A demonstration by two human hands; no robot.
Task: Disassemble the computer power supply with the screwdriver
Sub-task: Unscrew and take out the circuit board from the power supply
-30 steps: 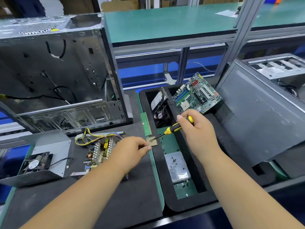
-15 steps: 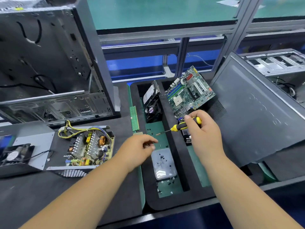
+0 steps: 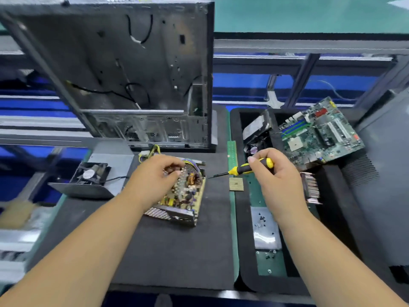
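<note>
The screwdriver (image 3: 250,168) had a yellow-and-black handle, the motherboard (image 3: 318,134) was green with blue slots, the mat (image 3: 172,247) was black, and the power supply (image 3: 183,191) bore yellow wires over a mustard board

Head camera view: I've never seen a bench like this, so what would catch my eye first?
Probably the two hands in the middle: the left hand rests on an opened power supply full of coils and wires, while the right hand holds a yellow-and-black screwdriver pointing at it. Behind them stands a gutted computer case, and at right a green motherboard leans in a black tray.
</note>
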